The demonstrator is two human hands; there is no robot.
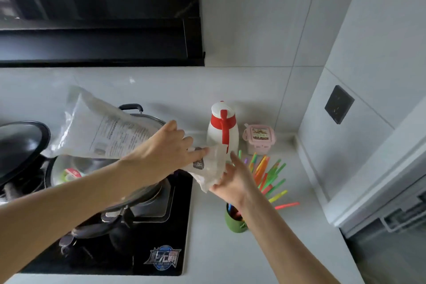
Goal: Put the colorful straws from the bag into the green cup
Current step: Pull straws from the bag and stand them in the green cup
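Observation:
A clear plastic bag [103, 131] with printed text is held tilted above the stove, its mouth pointing down to the right. My left hand [168, 147] grips it near the mouth. My right hand [232, 180] pinches the bag's lower open end. A bunch of colorful straws [267, 173] fans out from behind my right hand, leaning to the right. The green cup [235, 221] stands on the counter below my right wrist, partly hidden by it, with straw ends inside.
A black gas stove [161, 237] carries a pot with a glass lid [143, 193] and a dark wok [20, 147]. A white jug with a red lid [222, 129] and a pink lidded box [259, 139] stand by the wall. A range hood [99, 14] hangs above.

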